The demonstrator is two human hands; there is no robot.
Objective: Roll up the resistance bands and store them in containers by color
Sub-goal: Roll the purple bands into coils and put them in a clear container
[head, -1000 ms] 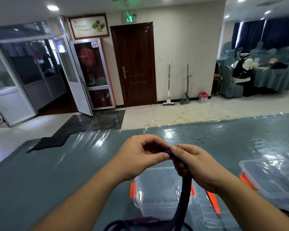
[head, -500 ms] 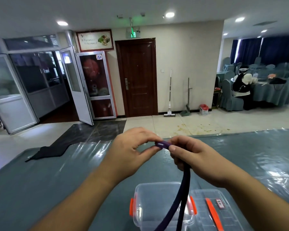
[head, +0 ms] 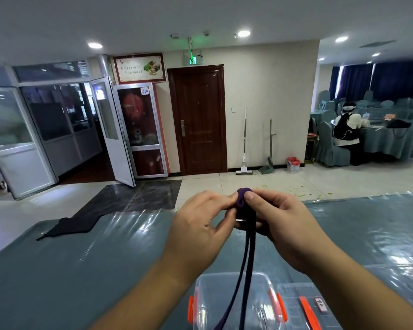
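Clear container (head: pixel 234 303) directly below, lid (head: pixel 298 306) just right; tabletop (head: pixel 81 258) left open.

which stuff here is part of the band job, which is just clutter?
Job: purple band, pinched by left hand and right hand; clear box; lid.
Clutter: black cloth, mop, dustpan, red bin.

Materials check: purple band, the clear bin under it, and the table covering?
Purple band: looks like matte rubber or elastic; it hangs limp and rolls tightly between the hands.
Clear bin: transparent hard plastic with glossy walls and orange plastic latches.
Table covering: grey-blue cloth, probably under clear plastic film, given the wrinkled glare.
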